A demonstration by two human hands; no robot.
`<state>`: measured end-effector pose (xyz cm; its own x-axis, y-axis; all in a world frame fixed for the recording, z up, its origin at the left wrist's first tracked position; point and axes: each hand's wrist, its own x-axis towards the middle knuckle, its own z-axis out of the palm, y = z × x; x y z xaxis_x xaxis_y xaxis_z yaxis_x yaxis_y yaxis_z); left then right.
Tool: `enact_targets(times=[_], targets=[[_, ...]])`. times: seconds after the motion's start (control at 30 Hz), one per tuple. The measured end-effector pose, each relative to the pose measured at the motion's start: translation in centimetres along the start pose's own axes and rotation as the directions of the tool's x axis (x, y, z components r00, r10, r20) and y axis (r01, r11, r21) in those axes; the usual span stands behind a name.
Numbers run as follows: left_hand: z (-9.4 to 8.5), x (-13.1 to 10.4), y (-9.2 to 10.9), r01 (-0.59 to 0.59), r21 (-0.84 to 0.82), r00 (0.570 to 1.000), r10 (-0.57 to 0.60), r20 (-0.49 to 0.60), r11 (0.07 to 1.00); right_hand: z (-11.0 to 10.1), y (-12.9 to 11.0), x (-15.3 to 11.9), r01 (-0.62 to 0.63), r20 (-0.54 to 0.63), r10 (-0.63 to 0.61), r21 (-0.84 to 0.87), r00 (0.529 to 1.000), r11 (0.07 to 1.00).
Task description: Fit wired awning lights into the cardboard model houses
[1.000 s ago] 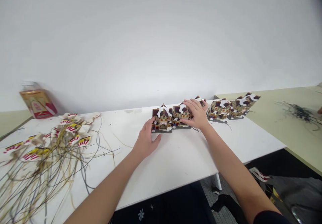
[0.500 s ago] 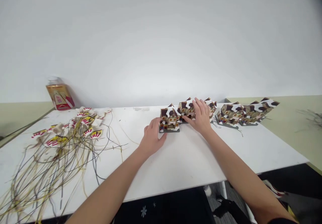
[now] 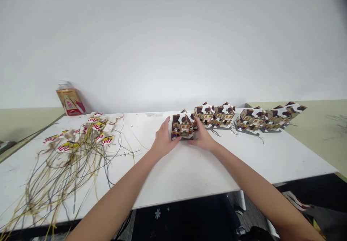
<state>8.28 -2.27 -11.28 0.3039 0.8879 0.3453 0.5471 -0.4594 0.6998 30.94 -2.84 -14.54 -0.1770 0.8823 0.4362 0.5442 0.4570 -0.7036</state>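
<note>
A small model house (image 3: 184, 125) with a brown, snow-covered roof stands upright on the white table in front of me. My left hand (image 3: 163, 140) grips its left side, thumb at the front of the base. On the opposite side, my right hand (image 3: 203, 136) closes on the same house with thumb low and fingers behind. Just behind my right hand are two similar model houses, a nearer one (image 3: 205, 116) and another (image 3: 224, 116) to its right. The back of the held house is hidden.
More model houses (image 3: 252, 121) line the table's right side, thin wires around their bases. At left lies a heap of red, white and yellow striped pieces (image 3: 101, 127) with long tangled wires (image 3: 62, 183). A bottle (image 3: 71, 100) leans at the wall. The white table (image 3: 179, 183) has a near edge.
My right hand has left the houses behind and come left to the front house, where both hands now hold it. The view has shifted slightly.
</note>
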Motion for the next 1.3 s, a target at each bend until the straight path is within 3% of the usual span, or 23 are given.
enact_targets(times=[0.23, 0.4, 0.6, 0.77, 0.9, 1.03, 1.17, 1.3], targets=[[-0.9, 0.1, 0.5, 0.030, -0.038, 0.999, -0.029, 0.046, 0.999, -2.1, -0.4, 0.3, 0.041, 0.099, -0.048, 0.069, 0.994, 0.997], [-1.6, 0.1, 1.3, 0.084, -0.104, 0.996, -0.083, 0.005, 0.991, -2.1, 0.8, 0.6, 0.082, 0.076, -0.073, -0.136, 0.994, 0.987], [-2.5, 0.2, 1.8, 0.226, -0.179, 0.972, -0.234, -0.021, 0.957, -2.1, 1.3, 0.9, 0.131, 0.088, -0.104, -0.416, 0.991, 0.900], [-3.1, 0.4, 1.5, 0.329, -0.236, 0.943, -0.329, 0.041, 0.914, -2.5, 1.7, 0.9, 0.153, 0.097, -0.122, -0.465, 0.988, 0.872], [-3.7, 0.7, 1.2, 0.325, -0.145, 0.944, -0.309, 0.118, 0.935, -2.4, 1.1, 0.6, 0.151, 0.092, -0.121, -0.472, 0.988, 0.868], [-3.8, 0.7, 1.7, 0.375, -0.060, 0.918, -0.362, 0.162, 0.925, -2.4, -0.4, 0.2, 0.197, 0.119, -0.161, -0.426, 0.980, 0.883], [-3.3, 0.5, 2.5, 0.361, 0.071, 0.919, -0.368, 0.143, 0.930, -2.3, -1.6, -0.4, 0.279, 0.183, -0.221, -0.414, 0.958, 0.866], [-2.7, 0.5, 2.8, 0.349, 0.122, 0.925, -0.362, 0.114, 0.929, -1.7, -2.5, -0.9, 0.377, 0.097, -0.376, -0.444, 0.922, 0.812]])
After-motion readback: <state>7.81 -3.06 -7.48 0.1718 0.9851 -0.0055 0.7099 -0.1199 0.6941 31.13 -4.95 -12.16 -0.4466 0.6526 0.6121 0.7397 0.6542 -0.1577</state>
